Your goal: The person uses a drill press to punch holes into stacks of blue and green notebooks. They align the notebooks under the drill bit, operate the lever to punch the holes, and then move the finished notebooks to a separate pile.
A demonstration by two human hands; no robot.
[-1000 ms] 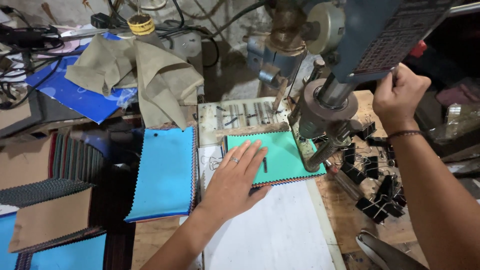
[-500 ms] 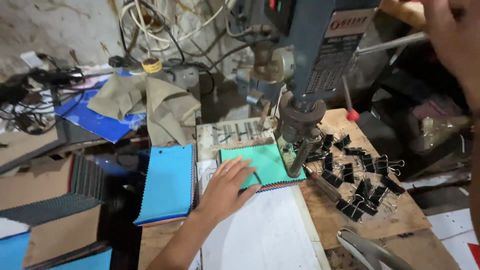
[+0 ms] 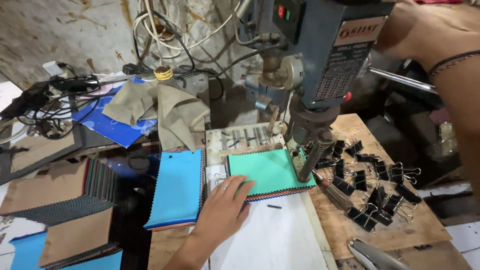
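My left hand lies flat, fingers apart, on the near left corner of a green stack of fabric swatches with zigzag edges. The stack's far right corner sits under the spindle of a blue-grey drill press. My right hand is raised at the top right, beside the press head and above its metal lever rod; its fingers are hidden, so its grip cannot be made out. A dark band circles that wrist.
A blue swatch stack lies left of the green one. Several black binder clips and a wooden-handled tool lie on a board at the right. White sheet in front. Khaki cloth, cables and cardboard-backed stacks at the left.
My right hand has risen from beside the press column to the upper right near the lever. The view has tilted up and closer. My left hand stays on the green stack.
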